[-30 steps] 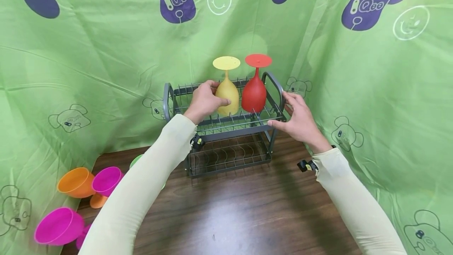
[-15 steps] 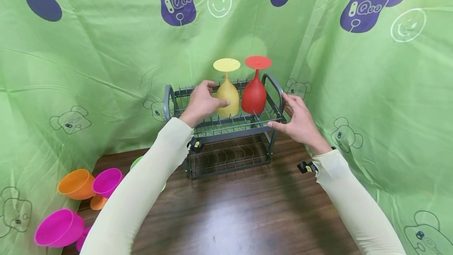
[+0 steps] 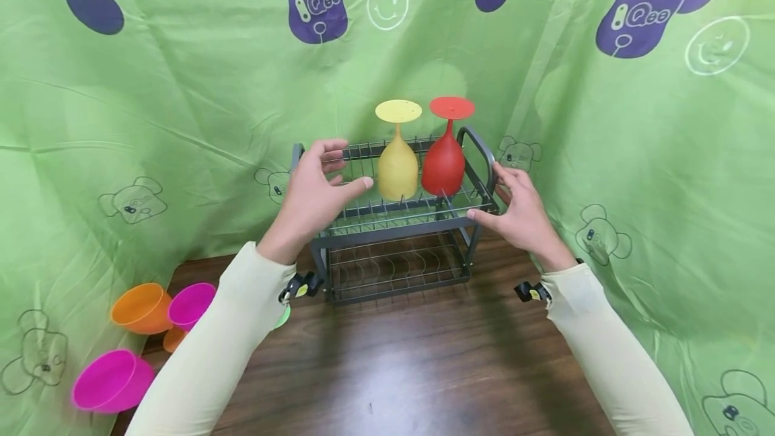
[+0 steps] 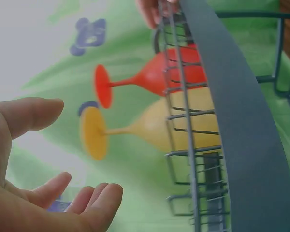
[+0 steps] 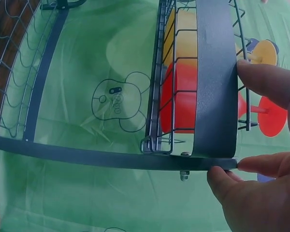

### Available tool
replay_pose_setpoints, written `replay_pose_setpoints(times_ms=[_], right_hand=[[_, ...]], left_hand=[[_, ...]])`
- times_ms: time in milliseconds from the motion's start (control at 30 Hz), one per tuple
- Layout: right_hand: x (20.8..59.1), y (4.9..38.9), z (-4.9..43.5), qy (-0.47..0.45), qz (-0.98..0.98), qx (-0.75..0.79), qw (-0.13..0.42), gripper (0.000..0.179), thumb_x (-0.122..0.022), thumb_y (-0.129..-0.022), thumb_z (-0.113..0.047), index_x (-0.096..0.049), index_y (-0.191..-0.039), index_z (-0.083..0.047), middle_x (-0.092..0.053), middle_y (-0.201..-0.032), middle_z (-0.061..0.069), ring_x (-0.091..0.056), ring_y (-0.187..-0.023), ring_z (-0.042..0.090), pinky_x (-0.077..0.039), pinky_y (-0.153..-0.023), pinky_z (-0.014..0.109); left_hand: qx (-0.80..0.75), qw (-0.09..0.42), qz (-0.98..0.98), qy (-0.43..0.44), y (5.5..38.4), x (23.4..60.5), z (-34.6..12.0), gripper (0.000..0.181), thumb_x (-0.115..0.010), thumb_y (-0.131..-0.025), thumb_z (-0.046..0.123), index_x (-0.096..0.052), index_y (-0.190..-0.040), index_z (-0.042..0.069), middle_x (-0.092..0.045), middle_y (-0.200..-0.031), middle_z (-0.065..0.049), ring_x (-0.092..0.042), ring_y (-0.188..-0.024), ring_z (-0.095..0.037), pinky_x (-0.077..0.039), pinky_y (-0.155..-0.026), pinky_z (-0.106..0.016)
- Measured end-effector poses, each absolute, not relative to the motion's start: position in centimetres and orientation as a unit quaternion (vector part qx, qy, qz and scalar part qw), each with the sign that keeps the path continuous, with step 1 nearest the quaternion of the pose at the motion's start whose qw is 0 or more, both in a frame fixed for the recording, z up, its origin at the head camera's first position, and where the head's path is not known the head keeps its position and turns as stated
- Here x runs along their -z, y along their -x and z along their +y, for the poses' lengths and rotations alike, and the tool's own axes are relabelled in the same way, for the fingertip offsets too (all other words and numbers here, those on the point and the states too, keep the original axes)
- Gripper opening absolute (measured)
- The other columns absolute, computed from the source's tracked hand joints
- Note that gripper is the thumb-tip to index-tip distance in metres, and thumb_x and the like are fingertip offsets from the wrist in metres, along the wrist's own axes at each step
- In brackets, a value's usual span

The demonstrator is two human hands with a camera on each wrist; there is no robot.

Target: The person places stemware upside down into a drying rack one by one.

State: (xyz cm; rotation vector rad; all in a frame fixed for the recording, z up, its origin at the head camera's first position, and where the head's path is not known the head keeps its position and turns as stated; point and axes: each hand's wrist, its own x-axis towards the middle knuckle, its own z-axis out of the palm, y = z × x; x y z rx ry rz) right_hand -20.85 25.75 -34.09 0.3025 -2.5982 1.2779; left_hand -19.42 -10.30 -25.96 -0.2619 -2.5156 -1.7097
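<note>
Backdrop: printed green fabric [image 3: 200, 86] hung around a dark wooden desk [image 3: 418, 362].
Yellow goblet [image 3: 397, 172]: bowl down, foot up, it stood in the upper tier of the metal rack [image 3: 393, 229], with neither hand touching it.
Fresh change: half a second earlier the left thumb and fingers were about its bowl; now they had come away leftward and it stayed put, so I judged its placing done.
Left grip [image 3: 311, 187]: well opened and holding nothing, thumb reaching toward the yellow goblet, near but apart; the forearm slanted in from the lower left.
Right grip [image 3: 523, 210]: closed on the rack's right end, thumb at the front edge, perhaps to steady it.
Red goblet [image 3: 444, 167]: inverted likewise, just right of the yellow one.
Far left: an orange cup [image 3: 142, 308] and two magenta cups [image 3: 112, 382], partly behind the left sleeve [image 3: 212, 355].
</note>
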Motion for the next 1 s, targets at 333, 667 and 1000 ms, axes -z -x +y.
replay_pose_setpoints(times_ms=[333, 667, 1000], right_hand=[[34.3, 19.6, 25.6, -0.102, -0.867, -0.472, 0.123, 0.101, -0.093, -0.081, -0.016, -0.036, -0.164, -0.007, -0.037, -0.157, 0.018, -0.04, -0.147, 0.035, -0.041, -0.124, 0.052], [34.1, 16.4, 25.3, -0.102, -0.864, -0.472, 0.145, 0.094, -0.09, -0.085, -0.016, -0.038, -0.164, -0.011, -0.035, -0.162, 0.012, -0.04, -0.147, 0.034, -0.045, -0.119, 0.055], [34.6, 12.4, 23.2, -0.142, -0.838, -0.495, 0.181, 0.087, -0.089, -0.082, -0.002, -0.047, -0.158, -0.008, -0.041, -0.159, 0.007, -0.043, -0.141, 0.021, -0.049, -0.11, 0.015]], left_hand=[[0.571, 0.088, -0.811, 0.087, 14.8, 26.9, -13.2, 0.066, -0.085, -0.09, 0.027, -0.052, -0.147, 0.017, -0.056, -0.148, 0.0, -0.056, -0.136, -0.019, -0.05, -0.116, -0.039], [0.532, 0.135, -0.833, 0.069, 11.3, 29.6, -16.1, 0.063, -0.085, -0.091, 0.028, -0.056, -0.144, 0.013, -0.056, -0.145, -0.003, -0.056, -0.133, -0.02, -0.054, -0.112, -0.043], [0.51, 0.16, -0.845, -0.003, 8.1, 32.4, -18.7, 0.063, -0.087, -0.089, 0.028, -0.058, -0.145, 0.02, -0.059, -0.14, 0.004, -0.056, -0.125, -0.006, -0.053, -0.103, -0.019]])
